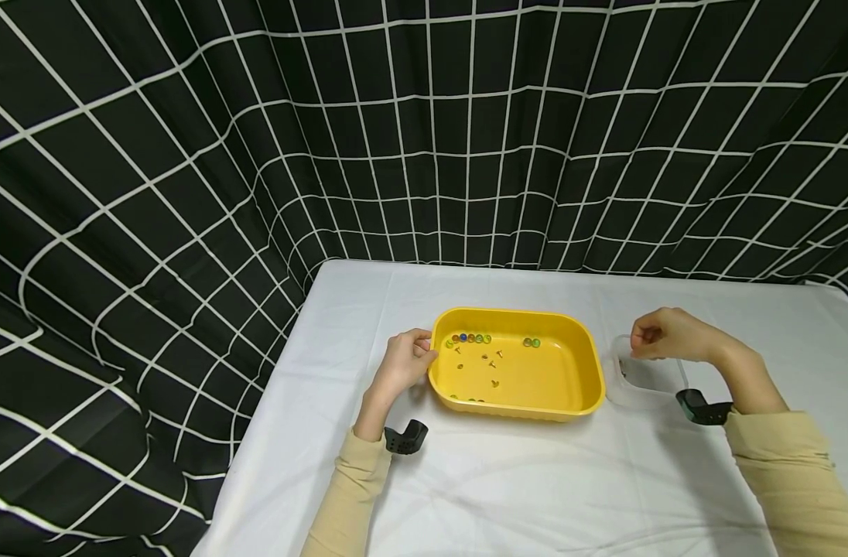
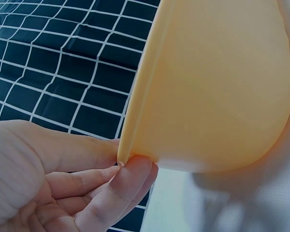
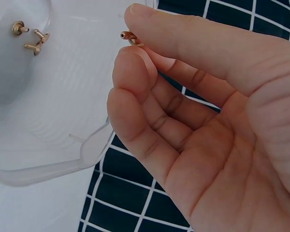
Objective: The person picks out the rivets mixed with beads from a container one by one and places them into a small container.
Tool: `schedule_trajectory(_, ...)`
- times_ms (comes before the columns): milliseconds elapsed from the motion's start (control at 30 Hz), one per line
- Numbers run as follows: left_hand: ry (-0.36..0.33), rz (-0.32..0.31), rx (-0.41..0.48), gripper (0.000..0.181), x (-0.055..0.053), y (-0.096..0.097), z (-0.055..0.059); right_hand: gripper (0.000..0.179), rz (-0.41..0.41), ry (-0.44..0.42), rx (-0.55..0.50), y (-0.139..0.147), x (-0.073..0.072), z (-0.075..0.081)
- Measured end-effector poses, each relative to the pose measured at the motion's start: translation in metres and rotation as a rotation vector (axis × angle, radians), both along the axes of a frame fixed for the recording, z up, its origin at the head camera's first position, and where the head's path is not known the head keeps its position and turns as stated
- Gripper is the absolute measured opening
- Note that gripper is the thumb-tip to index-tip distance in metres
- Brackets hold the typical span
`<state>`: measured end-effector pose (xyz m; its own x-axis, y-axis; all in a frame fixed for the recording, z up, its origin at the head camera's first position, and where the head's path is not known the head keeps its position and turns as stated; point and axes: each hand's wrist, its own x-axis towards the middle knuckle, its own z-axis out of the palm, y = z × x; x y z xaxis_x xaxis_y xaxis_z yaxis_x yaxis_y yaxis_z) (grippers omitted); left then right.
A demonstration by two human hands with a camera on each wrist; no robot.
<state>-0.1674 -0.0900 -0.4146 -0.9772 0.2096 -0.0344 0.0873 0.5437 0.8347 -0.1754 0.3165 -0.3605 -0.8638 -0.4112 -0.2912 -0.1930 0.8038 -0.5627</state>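
Observation:
My left hand (image 1: 405,360) pinches the left rim of a yellow tray (image 1: 549,377) between thumb and fingers; the left wrist view shows the rim (image 2: 135,116) caught between them. Glass marbles (image 1: 471,338) line the tray's back edge, and small brass rivets (image 1: 493,363) lie scattered on its floor. Over a clear plastic container (image 1: 650,396) on the right, my right hand (image 1: 675,334) holds a small brass rivet (image 3: 128,36) between thumb and fingertips. More brass rivets (image 3: 36,43) lie inside that container in the right wrist view.
A white cloth (image 1: 521,487) covers the table under the tray and container. Black curtains with a white grid (image 1: 438,139) hang behind and to the left. Each wrist wears a black band mount (image 1: 406,438). The container stands close to the tray's right end.

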Motion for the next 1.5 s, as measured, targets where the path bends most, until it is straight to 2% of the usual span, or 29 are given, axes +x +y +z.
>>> schedule_trajectory(500,0.008,-0.001,-0.007,0.034,-0.001,0.000,-0.002,0.013,-0.009,-0.019,0.004,0.000,0.000,-0.001)
schedule_trajectory(1100,0.003,-0.002,-0.007,0.034,0.000,0.000,0.000,0.011,0.007,0.038,0.032,-0.018,-0.008,0.011)
schedule_trajectory(1500,-0.005,0.001,0.007,0.034,-0.002,0.000,-0.001,0.011,0.058,0.079,0.001,-0.035,-0.014,0.013)
